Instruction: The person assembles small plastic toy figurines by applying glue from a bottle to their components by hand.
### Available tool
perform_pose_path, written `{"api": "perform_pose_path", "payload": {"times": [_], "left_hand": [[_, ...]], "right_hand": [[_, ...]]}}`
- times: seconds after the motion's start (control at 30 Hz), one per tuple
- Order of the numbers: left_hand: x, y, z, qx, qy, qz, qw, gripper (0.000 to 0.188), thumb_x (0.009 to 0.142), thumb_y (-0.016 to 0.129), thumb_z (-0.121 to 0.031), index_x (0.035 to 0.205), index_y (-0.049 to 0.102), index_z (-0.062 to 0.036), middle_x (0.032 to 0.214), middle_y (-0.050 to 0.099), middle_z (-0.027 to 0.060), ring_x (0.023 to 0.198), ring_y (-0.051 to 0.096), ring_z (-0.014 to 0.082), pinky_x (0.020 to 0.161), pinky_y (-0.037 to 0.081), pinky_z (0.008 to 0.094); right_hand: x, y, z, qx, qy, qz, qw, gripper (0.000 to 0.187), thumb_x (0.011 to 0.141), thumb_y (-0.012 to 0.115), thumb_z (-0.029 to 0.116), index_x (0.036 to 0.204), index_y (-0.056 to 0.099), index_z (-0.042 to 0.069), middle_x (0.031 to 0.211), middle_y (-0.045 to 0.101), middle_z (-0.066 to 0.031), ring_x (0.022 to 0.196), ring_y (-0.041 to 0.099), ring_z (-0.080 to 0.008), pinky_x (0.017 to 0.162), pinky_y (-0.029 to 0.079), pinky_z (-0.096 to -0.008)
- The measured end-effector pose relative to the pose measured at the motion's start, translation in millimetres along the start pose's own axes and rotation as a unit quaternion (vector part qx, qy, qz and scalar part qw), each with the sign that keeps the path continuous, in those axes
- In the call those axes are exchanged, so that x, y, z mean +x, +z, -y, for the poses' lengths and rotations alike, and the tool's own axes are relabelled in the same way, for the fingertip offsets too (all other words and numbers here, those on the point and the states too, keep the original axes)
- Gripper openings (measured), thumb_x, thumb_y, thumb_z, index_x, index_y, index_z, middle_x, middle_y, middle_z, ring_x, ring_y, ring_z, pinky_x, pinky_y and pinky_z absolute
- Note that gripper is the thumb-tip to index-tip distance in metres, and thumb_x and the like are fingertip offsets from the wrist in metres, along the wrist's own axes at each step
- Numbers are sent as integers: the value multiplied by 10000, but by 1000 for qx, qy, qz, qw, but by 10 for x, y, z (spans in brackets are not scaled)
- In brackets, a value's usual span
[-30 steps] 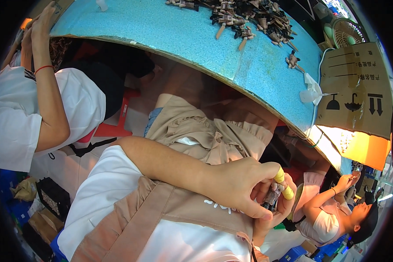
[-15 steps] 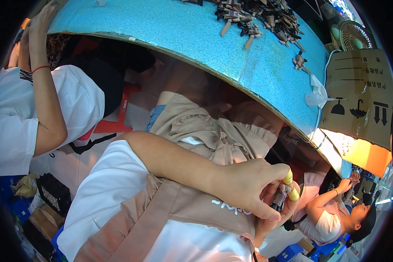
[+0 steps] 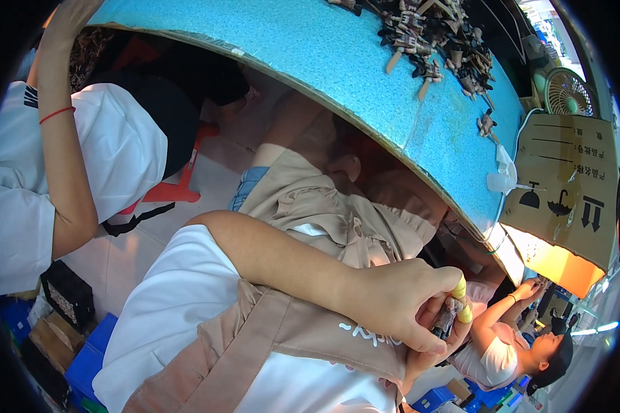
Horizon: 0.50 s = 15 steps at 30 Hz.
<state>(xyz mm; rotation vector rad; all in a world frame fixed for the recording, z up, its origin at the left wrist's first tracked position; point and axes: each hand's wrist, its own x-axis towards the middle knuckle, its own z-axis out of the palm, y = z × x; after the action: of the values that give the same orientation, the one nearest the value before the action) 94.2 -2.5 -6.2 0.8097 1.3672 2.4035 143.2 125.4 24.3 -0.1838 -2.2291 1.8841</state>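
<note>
My left hand [image 3: 396, 292] reaches across my apron, with thumb and fingers closed around a small grey-and-dark figurine [image 3: 447, 316]. My right hand [image 3: 416, 361], mostly hidden behind the left, grips the same figurine from below and from the right. Yellow finger wraps [image 3: 459, 288] cover fingertips beside it. The fingers hide much of the figurine, so its details are hard to make out. Beyond my lap, a heap of similar small figurines [image 3: 455, 51], some with flat wooden sticks, lies on the blue tabletop [image 3: 289, 58].
A single figurine [image 3: 486, 124] and a translucent bottle with a thin nozzle [image 3: 503, 180] lie near the table's right end. Beside them stand a cardboard box [image 3: 565, 186] and a green fan [image 3: 569, 93]. Co-workers sit at left [image 3: 110, 151] and right [image 3: 506, 337].
The whole view has shifted, so the tabletop, heap and box appear lower and farther right. Both hands stay closed on the figurine, and slightly more of it shows between the fingers.
</note>
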Motion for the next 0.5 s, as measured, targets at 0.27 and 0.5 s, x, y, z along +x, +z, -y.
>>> {"api": "perform_pose_path", "payload": {"times": [0.27, 0.5], "left_hand": [[-64, 2, -15, -23, 11, 8, 1000, 520, 638, 738, -307, 933, 449, 9, 622, 581, 114, 562, 589, 223, 503, 438, 299], [-116, 28, -48, -33, 18, 20, 999, 517, 636, 737, -294, 938, 447, 10, 670, 597, 119, 606, 602, 218, 534, 453, 301]], "right_hand": [[-64, -27, -68, 16, -23, 27, 999, 748, 632, 678, 535, 1087, 407, 8, 791, 469, -77, 595, 485, -137, 536, 418, -234], [-148, -319, -99, 45, -5, 127, 991, 628, 832, 527, 364, 1320, 294, 45, 1308, 356, -178, 1156, 442, -284, 1011, 335, -385]]}}
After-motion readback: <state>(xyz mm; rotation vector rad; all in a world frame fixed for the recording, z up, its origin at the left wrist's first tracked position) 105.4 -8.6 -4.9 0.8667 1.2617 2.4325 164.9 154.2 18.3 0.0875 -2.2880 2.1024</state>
